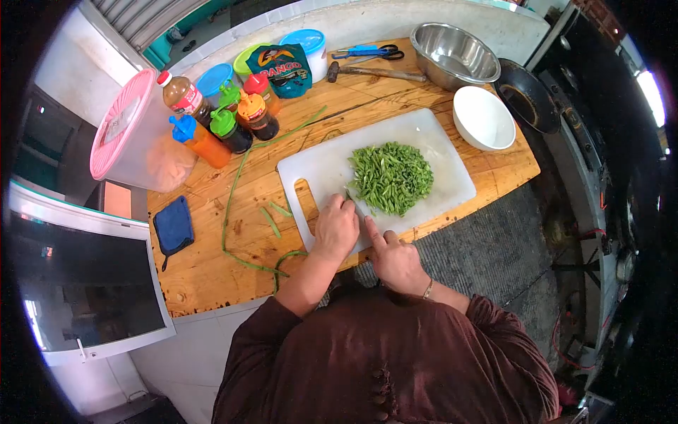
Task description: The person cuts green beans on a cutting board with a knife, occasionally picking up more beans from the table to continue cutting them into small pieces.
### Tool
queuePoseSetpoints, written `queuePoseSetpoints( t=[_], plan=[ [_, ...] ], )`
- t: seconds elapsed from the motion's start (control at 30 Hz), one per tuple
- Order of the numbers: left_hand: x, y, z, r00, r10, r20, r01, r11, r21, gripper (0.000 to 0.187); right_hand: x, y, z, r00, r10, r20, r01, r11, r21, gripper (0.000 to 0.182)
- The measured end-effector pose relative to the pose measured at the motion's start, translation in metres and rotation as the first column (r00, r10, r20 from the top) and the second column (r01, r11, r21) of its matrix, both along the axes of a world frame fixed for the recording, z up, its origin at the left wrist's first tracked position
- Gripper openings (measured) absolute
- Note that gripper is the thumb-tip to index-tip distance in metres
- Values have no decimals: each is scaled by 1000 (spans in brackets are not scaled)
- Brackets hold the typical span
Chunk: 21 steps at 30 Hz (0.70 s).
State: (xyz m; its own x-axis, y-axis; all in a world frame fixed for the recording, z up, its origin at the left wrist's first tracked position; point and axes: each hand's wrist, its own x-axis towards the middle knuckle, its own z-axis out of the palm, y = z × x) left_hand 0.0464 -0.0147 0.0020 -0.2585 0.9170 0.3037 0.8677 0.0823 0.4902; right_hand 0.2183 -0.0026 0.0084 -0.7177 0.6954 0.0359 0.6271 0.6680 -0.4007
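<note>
A heap of chopped green beans [392, 178] lies on the white cutting board [441, 145]. My left hand [337, 227] is closed over the board's near left part, its fingertips down beside the heap. A long green bean [291, 254] runs from the table under my left wrist, and its end among the fingers is hidden. My right hand [397, 261] is closed around a knife [355, 203], with the index finger stretched along it. The blade shows between both hands, close to the left fingertips; my palm covers the handle.
Sauce bottles [223, 127] and a large pink-lidded container [145, 134] stand at the left. A blue cloth pad [173, 225] lies in front. Behind are a green pouch [281, 72], scissors [367, 51] and a hammer [378, 72]. A white bowl [484, 119] and metal bowl [455, 56] sit right.
</note>
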Motion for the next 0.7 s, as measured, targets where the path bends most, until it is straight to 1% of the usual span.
queuePoseSetpoints(
  t=[0.07, 0.2, 0.3, 0.4, 0.5, 0.57, 0.6, 0.7],
  plan=[
    [-3, 3, 0, 1000, -23, 13, 22, 1000, 14, 5, -1, 2, -1, 1000, -8, -7, 8, 999, 45, 67],
    [-12, 5, -7, 997, -58, 57, 54, 997, 60, 1, -7, 14, 4, 999, 8, -39, -5, 998, 66, 67],
    [-14, 4, -6, 993, -59, 98, 52, 996, 66, 5, -17, 23, 6, 999, 23, -25, -21, 995, 100, 68],
    [-13, 5, -7, 990, -52, 135, 34, 990, 135, 8, -27, 29, 3, 1000, 26, 8, -26, 994, 105, 69],
    [-12, 9, -4, 997, -16, 80, 15, 1000, 11, 9, -29, 23, 7, 998, 0, 62, -5, 997, 80, 70],
    [-9, 12, -4, 999, 7, 46, -6, 999, -38, 9, -28, 16, 9, 995, -33, 94, 28, 998, 51, 70],
    [-9, 13, -4, 999, 22, 26, -21, 998, -61, 9, -24, 10, 10, 996, -32, 82, 30, 999, 29, 69],
    [-8, 10, 7, 1000, -1, 10, 2, 994, -109, 8, 0, -6, 10, 998, -23, 67, 24, 1000, -20, 70]
  ],
)
